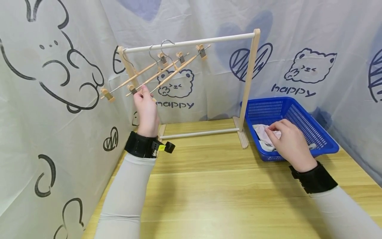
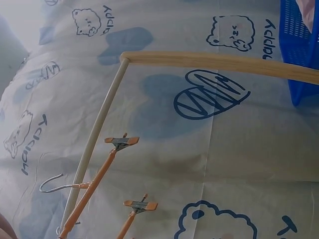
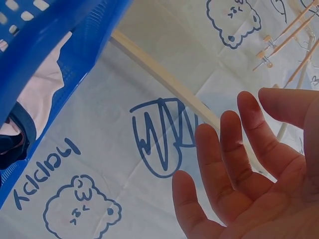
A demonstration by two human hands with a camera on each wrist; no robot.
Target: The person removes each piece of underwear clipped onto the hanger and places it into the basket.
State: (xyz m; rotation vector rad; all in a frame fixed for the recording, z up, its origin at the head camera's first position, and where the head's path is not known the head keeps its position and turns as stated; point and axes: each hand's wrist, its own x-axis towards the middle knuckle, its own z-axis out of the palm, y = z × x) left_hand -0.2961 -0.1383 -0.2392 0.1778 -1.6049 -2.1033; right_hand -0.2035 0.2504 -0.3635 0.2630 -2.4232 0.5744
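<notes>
My left hand (image 1: pixel 147 108) is raised at the left of the rack. Its thumb and fingers pinch the near end of the front clip hanger (image 1: pixel 185 64), by the clip there, which the hand mostly hides. Two more wooden clip hangers, a middle one (image 1: pixel 153 77) and a back one (image 1: pixel 128 80), hang beside it by metal hooks. Over the near left side of the blue basket (image 1: pixel 323 147) is my right hand (image 1: pixel 287 142). In the right wrist view its fingers (image 3: pixel 232 154) are loosely bent, with nothing between them. Pale pink cloth (image 3: pixel 47 82) lies in the basket.
The wooden rack has a white top rod (image 1: pixel 221 39), a right post (image 1: pixel 250 76) and a low crossbar (image 1: pixel 200 133). It stands on a wood-grain table (image 1: pixel 209 196). Printed curtains (image 1: pixel 53 132) enclose the left and back. Dark blue cloth (image 3: pixel 17 129) also shows in the basket.
</notes>
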